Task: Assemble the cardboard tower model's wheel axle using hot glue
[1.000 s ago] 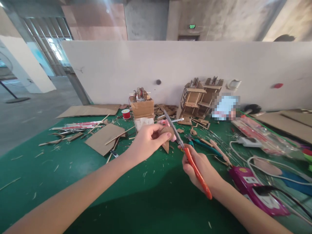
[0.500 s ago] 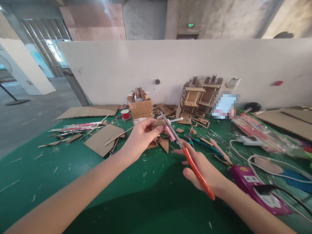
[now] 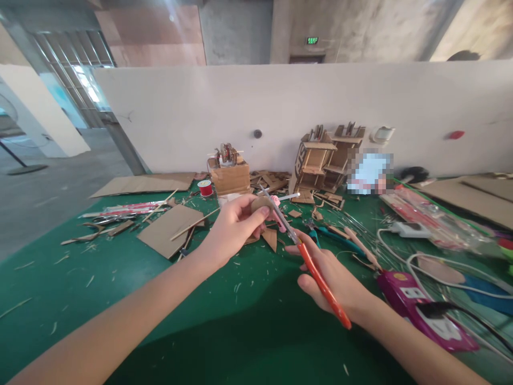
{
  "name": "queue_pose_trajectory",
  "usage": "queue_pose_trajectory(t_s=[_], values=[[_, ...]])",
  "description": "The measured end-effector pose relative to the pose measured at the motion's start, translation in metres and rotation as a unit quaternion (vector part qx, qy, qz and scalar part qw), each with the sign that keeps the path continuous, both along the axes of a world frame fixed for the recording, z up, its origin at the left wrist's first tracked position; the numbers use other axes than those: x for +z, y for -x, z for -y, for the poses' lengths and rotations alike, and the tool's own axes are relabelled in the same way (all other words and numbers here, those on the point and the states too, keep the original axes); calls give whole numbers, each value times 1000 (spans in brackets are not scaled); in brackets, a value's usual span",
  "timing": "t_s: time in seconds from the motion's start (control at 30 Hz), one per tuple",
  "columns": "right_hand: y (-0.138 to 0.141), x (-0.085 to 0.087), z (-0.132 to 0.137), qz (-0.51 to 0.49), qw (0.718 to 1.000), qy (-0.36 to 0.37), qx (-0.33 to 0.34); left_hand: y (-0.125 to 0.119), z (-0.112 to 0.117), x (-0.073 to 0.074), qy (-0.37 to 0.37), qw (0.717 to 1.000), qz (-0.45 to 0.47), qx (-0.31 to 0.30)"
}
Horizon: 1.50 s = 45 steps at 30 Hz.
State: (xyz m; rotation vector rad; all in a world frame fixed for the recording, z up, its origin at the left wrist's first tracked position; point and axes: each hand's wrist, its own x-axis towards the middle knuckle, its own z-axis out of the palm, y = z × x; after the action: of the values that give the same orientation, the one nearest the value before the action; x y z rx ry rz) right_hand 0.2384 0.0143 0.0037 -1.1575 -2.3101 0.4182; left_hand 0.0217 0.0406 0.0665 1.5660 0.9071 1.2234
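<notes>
My left hand pinches a small round piece of brown cardboard between thumb and fingers above the table. My right hand holds scissors with an orange-red handle, its thumb standing apart from the handle. The long grey blade points up and left and lies against the right side of the cardboard piece. How far it cuts in, I cannot tell. A small pink object with a pale stick beside it shows behind the blade, partly hidden.
Cardboard models and small cardboard shelves stand by the white partition. A red spool, a flat cardboard sheet, teal-handled pliers and scraps lie around. At right are a purple power strip and cables.
The view has shifted slightly. The cardboard piece has turned a little in my left hand, and the scissors have moved slightly against it.
</notes>
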Motion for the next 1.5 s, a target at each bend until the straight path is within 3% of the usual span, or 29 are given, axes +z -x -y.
queue_pose_trajectory(t_s=[0.47,0.8,1.17,1.5], values=[[5,4,-2,3,997,76,-22,-4,3,-1,15,1000,11,22],[5,-2,0,1,997,65,-41,-2,2,2,-7,999,-28,26],[1,-5,1,-71,995,34,56,-1,5,8,-31,998,-51,-13],[1,0,-1,8,996,73,-41,2,4,7,-26,996,-81,-12]])
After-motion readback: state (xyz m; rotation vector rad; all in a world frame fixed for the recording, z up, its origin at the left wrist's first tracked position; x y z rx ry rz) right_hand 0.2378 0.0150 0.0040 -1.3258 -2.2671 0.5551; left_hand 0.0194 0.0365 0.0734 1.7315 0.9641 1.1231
